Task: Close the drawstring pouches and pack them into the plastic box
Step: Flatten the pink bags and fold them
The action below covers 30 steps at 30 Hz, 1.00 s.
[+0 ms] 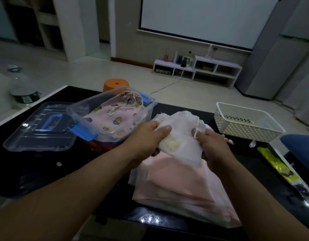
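A sheer white drawstring pouch [180, 134] with something pale inside is lifted above the black table. My left hand [148, 136] grips its left side. My right hand [212, 146] holds its right side and pinches the white drawstring. Beneath lies a stack of pink and white pouches [181, 185]. To the left, the clear plastic box [113, 131] with blue latches sits tilted, holding a pink patterned pouch [115, 115] whose cord is drawn shut.
The box's clear lid [40, 129] with a blue handle lies at the left. A white perforated basket [245, 122] stands at the right, and a yellow packet [277, 166] lies near the right edge. An orange stool [116, 84] stands behind the table.
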{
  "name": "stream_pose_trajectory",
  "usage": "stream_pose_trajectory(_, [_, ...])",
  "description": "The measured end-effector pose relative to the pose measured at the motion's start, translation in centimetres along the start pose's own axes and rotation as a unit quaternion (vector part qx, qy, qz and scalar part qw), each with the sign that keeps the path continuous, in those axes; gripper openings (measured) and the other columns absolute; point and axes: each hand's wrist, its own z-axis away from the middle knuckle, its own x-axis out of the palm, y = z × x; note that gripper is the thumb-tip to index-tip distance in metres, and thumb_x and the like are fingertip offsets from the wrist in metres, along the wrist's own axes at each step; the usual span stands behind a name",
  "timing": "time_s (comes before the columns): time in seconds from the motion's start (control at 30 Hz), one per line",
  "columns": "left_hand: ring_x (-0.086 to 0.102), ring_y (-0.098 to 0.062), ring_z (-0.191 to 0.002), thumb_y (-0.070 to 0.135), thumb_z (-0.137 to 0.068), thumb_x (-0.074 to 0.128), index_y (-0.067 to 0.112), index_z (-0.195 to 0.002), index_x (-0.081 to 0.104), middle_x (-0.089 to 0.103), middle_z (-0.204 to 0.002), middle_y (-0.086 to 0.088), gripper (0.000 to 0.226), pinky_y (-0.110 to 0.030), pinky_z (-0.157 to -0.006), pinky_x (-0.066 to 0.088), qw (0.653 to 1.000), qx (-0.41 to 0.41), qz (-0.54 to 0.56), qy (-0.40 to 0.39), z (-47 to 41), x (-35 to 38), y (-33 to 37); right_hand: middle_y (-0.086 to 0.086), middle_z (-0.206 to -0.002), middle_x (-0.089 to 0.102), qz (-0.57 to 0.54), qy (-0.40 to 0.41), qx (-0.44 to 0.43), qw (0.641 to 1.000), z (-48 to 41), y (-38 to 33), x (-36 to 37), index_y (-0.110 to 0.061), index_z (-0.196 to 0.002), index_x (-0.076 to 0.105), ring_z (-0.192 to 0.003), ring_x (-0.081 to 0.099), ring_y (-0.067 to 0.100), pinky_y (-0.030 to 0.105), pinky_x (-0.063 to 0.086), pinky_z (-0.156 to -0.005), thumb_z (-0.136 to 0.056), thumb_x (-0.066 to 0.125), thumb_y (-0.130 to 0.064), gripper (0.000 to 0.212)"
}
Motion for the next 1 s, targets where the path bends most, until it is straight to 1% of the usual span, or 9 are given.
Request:
stream_pose_trajectory(0.07, [0.064, -0.014, -0.062, 0.041, -0.102, 0.061, 0.014, -0.102, 0.067, 0.071, -0.084, -0.005, 0.028, -0.029, -0.052, 0.053, 0.998, 0.027, -0.009, 0.052, 0.0, -1.2, 0.9, 0.026, -0.113, 0.071, 0.000, 0.001, -0.019, 1.000, 0.4, -0.5, 1.6, -0.020, -0.100, 0.078, -0.104, 0.068, 0.049, 0.066, 0.057, -0.085, -0.102, 0.061, -0.034, 0.021])
stream_pose_trajectory(0.17, [0.075, -0.028, -0.086, 0.034, -0.100, 0.067, 0.016, -0.109, 0.067, 0.075, -0.100, -0.009, 0.020, -0.047, -0.071, 0.065, 0.988, 0.057, 0.068, 0.126, 0.1, -4.4, 1.9, 0.014, -0.084, 0.073, -0.013, -0.021, -0.022, 0.999, -0.2, -2.0, 4.5, -0.011, -0.102, 0.074, -0.069, 0.063, 0.024, 0.035, 0.049, -0.057, -0.104, 0.056, -0.029, 0.026])
stream_pose_trajectory(0.23, [0.073, -0.019, -0.086, 0.025, -0.100, 0.067, 0.018, -0.110, 0.064, 0.072, -0.106, -0.005, 0.012, -0.032, -0.062, 0.062, 0.974, 0.079, 0.082, 0.195, 0.2, -7.0, 2.5, 0.007, -0.067, 0.059, -0.002, -0.045, -0.023, 0.999, -1.0, -3.6, 6.7, -0.001, -0.106, 0.069, -0.052, 0.051, 0.014, 0.025, 0.039, -0.046, -0.103, 0.053, -0.016, 0.022])
stream_pose_trajectory(0.3, [0.069, -0.012, -0.089, 0.024, -0.100, 0.066, 0.023, -0.110, 0.064, 0.068, -0.106, 0.005, 0.010, -0.025, -0.061, 0.057, 0.956, 0.088, 0.032, 0.279, -0.1, -10.3, 2.2, 0.008, -0.069, 0.055, 0.023, -0.057, -0.049, 0.997, -2.0, -5.6, 9.8, 0.000, -0.102, 0.068, -0.052, 0.046, 0.014, 0.027, 0.038, -0.047, -0.100, 0.056, -0.010, 0.016])
stream_pose_trajectory(0.43, [0.066, -0.022, -0.100, 0.033, -0.098, 0.067, 0.025, -0.112, 0.063, 0.063, -0.106, 0.011, 0.017, -0.048, -0.085, 0.060, 0.924, 0.050, -0.035, 0.377, -1.0, -16.4, 0.7, 0.014, -0.072, 0.062, 0.087, -0.066, -0.082, 0.991, -4.2, -8.1, 16.3, -0.003, -0.089, 0.066, -0.055, 0.059, 0.021, 0.035, 0.048, -0.054, -0.093, 0.068, -0.016, 0.013])
stream_pose_trajectory(0.6, [0.055, -0.025, -0.119, 0.032, -0.098, 0.063, 0.022, -0.138, 0.056, 0.054, -0.136, -0.004, 0.042, -0.045, -0.102, 0.048, 0.868, 0.061, -0.356, 0.342, -1.9, -17.5, -0.5, 0.008, -0.133, 0.055, 0.374, 0.081, -0.193, 0.904, -5.3, -7.0, 18.7, -0.017, -0.138, 0.051, -0.117, 0.057, 0.027, 0.042, 0.051, -0.095, -0.090, 0.071, -0.032, 0.054])
stream_pose_trajectory(0.73, [0.061, -0.026, -0.112, 0.042, -0.103, 0.048, 0.027, -0.122, 0.069, 0.070, -0.120, -0.001, 0.032, -0.042, -0.102, 0.041, 0.832, -0.001, -0.521, 0.188, -2.4, -15.9, -0.2, 0.005, -0.139, 0.058, 0.527, -0.004, -0.344, 0.777, -6.4, -7.0, 21.1, -0.032, -0.143, 0.052, -0.124, 0.054, 0.027, 0.050, 0.045, -0.106, -0.099, 0.056, -0.029, 0.044])
stream_pose_trajectory(0.87, [0.058, -0.025, -0.116, 0.034, -0.108, 0.043, 0.026, -0.118, 0.070, 0.067, -0.122, -0.002, 0.030, -0.046, -0.113, 0.034, 0.788, -0.071, -0.605, 0.085, -2.6, -15.1, 0.3, 0.007, -0.142, 0.057, 0.660, -0.153, -0.183, 0.712, -8.3, -7.5, 23.6, -0.024, -0.141, 0.053, -0.128, 0.054, 0.029, 0.051, 0.042, -0.112, -0.097, 0.059, -0.020, 0.045])
stream_pose_trajectory(1.0, [0.056, -0.023, -0.124, 0.036, -0.107, 0.038, 0.028, -0.121, 0.070, 0.069, -0.124, -0.001, 0.036, -0.051, -0.125, 0.013, 0.808, -0.063, -0.578, 0.092, -2.4, -15.0, 0.2, 0.008, -0.145, 0.055, 0.640, -0.170, -0.164, 0.732, -8.2, -7.4, 23.2, -0.023, -0.145, 0.051, -0.129, 0.054, 0.029, 0.049, 0.046, -0.110, -0.098, 0.057, -0.017, 0.047])
